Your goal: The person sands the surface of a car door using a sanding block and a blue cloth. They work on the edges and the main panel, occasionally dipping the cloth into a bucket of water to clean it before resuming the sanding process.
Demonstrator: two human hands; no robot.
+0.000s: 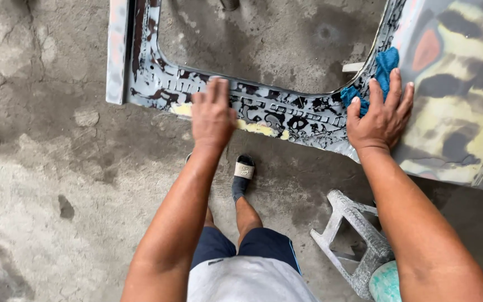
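A: While the left hand (212, 114) lies flat, fingers together, on the lower frame of the car door panel (286, 112), which step is it?

B: I judge sanding of the yellow filler (255, 127). The right hand (380, 114), fingers spread, presses a blue cloth (386, 66) on the panel, which stands above the concrete floor (57, 184).

A: What does the next move need?

B: Even strokes, then wiping.

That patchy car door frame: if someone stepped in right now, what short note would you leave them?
Left hand: flat and blurred on the lower rail of the patchy sanded metal car door panel, beside yellow filler patches.
Right hand: pressing a blue cloth on the panel's right side.
Done: much paint already stripped, filler applied in places.
Left: dark paint patches remain along the rail.
A grey plastic stool stands on the concrete floor.
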